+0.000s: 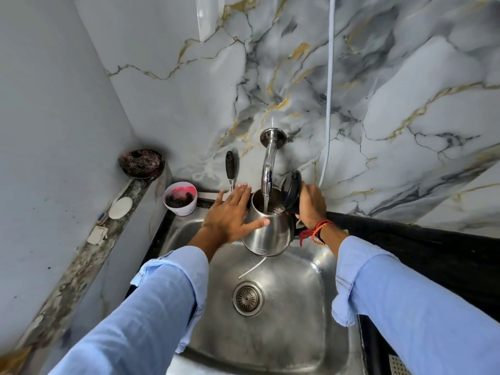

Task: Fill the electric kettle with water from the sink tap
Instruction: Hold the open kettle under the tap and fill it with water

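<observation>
A steel electric kettle [272, 234] hangs over the steel sink [303, 288], its black lid [290, 188] flipped open. The chrome tap [267, 169] juts from the marble wall, and a thin stream of water runs from it into the kettle's mouth. My right hand [311, 205] grips the kettle's black handle on the right side. My left hand [232, 213] lies flat against the kettle's left flank, fingers spread and thumb across the front.
The drain [248, 298] sits at the sink's middle, with a white strip [251, 268] lying near it. A white cup [180, 198], a black-handled utensil [230, 169] and a dark bowl [142, 164] stand at the back left. Black counter [419, 253] runs along the right.
</observation>
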